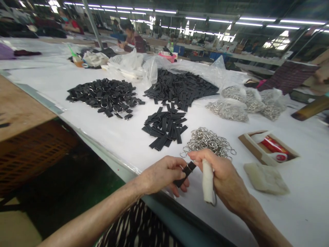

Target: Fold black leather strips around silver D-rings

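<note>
Pinched in my left hand [167,175] is a short black strap [182,179] with a metal ring around it. Close to the strap's upper end is my right hand [223,175], closed, its thumb and index fingertip near the ring. A white-wrapped handle [207,183] with a thin dark metal loop at its lower end hangs from the right hand; the rest of this tool is hidden. Behind the right hand lies a pile of metal rings [208,140]. Just beyond the left hand is a small heap of loose black straps [166,127].
Black straps with rings [102,96] lie piled at left, beside a larger strap pile [182,85]. Bagged rings [228,109] sit behind. At right are an open box [257,151] with a red tube and a pale block [266,178]. The table edge [110,154] runs near me.
</note>
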`<state>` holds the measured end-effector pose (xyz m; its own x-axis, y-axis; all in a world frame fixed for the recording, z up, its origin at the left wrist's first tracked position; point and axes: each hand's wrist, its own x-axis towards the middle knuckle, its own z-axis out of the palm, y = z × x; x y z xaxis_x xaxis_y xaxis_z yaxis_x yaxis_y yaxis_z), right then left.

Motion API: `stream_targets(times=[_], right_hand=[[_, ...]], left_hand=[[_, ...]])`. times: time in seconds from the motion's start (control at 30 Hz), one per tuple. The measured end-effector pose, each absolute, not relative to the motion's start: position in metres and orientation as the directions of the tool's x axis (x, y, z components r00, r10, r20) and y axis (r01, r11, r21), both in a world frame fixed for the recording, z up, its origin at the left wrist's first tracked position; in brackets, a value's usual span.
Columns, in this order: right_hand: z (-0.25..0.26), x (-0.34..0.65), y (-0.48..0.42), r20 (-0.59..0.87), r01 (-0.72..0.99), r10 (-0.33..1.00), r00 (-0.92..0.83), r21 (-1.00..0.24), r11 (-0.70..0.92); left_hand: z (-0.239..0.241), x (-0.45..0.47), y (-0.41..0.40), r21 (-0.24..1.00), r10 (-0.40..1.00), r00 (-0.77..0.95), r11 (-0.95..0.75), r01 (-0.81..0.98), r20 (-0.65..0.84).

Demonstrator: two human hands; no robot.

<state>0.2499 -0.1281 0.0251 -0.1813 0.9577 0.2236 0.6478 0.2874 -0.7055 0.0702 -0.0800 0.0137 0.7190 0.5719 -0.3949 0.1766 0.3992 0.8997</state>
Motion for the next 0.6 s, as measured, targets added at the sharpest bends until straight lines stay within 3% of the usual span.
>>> stream_targets(times=[0.13, 0.27, 0.43, 0.53, 0.6], right_hand=[[0.019, 0.254, -0.135, 0.323, 0.642, 0.943, -0.078, -0.707, 0.295], [0.013, 0.251, -0.144, 0.396, 0.66, 0.892, -0.217, -0.614, 0.433], [0.007, 0.24, -0.142, 0.555, 0.692, 0.714, -0.426, -0.308, 0.653], [0.005, 0.235, -0.14, 0.614, 0.736, 0.637, -0.466, -0.131, 0.665], [0.005, 0.234, -0.14, 0.639, 0.746, 0.614, -0.463, -0.094, 0.66]], left_hand=[[0.008, 0.071, -0.083, 0.828, 0.63, 0.669, 0.56, -0.039, -0.394], [0.001, 0.073, -0.085, 0.718, 0.66, 0.619, 0.663, -0.213, -0.426], [-0.002, 0.081, -0.09, 0.627, 0.693, 0.58, 0.69, -0.361, -0.428], [-0.003, 0.084, -0.094, 0.581, 0.69, 0.586, 0.705, -0.407, -0.426], [-0.003, 0.085, -0.097, 0.553, 0.679, 0.596, 0.719, -0.42, -0.43]])
